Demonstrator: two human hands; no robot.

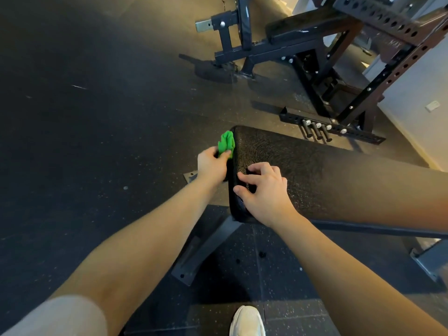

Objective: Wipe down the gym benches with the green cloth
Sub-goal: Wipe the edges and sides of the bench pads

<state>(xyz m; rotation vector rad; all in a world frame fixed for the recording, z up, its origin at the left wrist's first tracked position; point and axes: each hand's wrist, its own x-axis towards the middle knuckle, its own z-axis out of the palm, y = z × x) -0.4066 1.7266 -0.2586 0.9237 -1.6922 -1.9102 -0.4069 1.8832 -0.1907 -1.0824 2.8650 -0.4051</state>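
Holding the bunched green cloth (226,143) in the left hand (212,166) against the black bench (315,170) side, right hand (263,190) fingers spread on the pad, another bench (303,27) and a metal rack (378,64) behind, white shoe (247,322) below

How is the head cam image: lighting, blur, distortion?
Head view: warm light at upper right, left floor dark; wide-angle bows the rack; bench washes orange toward the right; green cloth, left hand and right hand reasonably sharp, no motion smear.

We see a soft, crumpled green cloth (226,143) against the bench pad (303,170), whose black vinyl looks pebbled and faintly glossy. The frame (206,248) beneath is matt grey metal; the floor (97,117) is speckled rubber.
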